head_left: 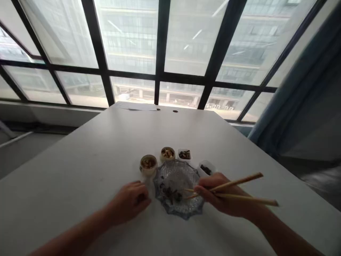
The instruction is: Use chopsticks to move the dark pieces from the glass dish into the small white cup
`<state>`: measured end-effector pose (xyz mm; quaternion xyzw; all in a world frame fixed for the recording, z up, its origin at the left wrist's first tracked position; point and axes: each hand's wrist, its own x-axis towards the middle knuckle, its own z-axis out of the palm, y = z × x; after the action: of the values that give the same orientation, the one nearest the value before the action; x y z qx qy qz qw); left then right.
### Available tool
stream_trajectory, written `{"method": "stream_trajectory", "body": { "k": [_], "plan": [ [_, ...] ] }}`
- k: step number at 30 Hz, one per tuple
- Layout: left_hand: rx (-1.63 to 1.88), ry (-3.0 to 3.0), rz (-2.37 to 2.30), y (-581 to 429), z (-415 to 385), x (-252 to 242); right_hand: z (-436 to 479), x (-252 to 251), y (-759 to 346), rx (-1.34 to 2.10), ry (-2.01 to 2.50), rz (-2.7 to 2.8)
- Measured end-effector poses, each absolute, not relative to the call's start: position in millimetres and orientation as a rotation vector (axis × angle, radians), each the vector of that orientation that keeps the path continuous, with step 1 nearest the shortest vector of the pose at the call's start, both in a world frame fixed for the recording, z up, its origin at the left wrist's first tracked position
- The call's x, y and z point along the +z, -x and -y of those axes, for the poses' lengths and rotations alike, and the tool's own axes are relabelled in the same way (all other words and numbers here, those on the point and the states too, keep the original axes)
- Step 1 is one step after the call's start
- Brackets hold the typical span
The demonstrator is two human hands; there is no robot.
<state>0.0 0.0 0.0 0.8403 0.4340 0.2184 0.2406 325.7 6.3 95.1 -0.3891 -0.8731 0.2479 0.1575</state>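
Observation:
My right hand (223, 195) grips a pair of wooden chopsticks (247, 179), their tips slightly apart over a clear glass dish (179, 174) with a scalloped rim. Dark dried pieces (172, 194) lie in the left front of the dish, just left of the chopstick tips. Whether the tips touch any piece I cannot tell. Beside the dish, on the left, my left hand (129, 201) rests on the table with its fingers curled in, and no object shows in it.
Behind the dish stand two round containers, a left one (148, 165) and a right one (167, 153), holding brownish pieces. Two small white trays, one at the back (184, 154) and one near my right hand (207, 168), hold dark pieces. Papers (135, 106) lie at the white table's (106, 156) far edge.

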Motion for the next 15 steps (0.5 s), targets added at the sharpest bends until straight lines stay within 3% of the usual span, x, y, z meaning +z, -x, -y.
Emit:
{"method": "stream_trajectory", "body": {
  "k": [15],
  "plan": [
    [0.605, -2.336, -1.198, -1.8, -0.7, 4.0, -8.7, 100.9, -333.4, 0.772, 1.039, 2.204]
  ]
}}
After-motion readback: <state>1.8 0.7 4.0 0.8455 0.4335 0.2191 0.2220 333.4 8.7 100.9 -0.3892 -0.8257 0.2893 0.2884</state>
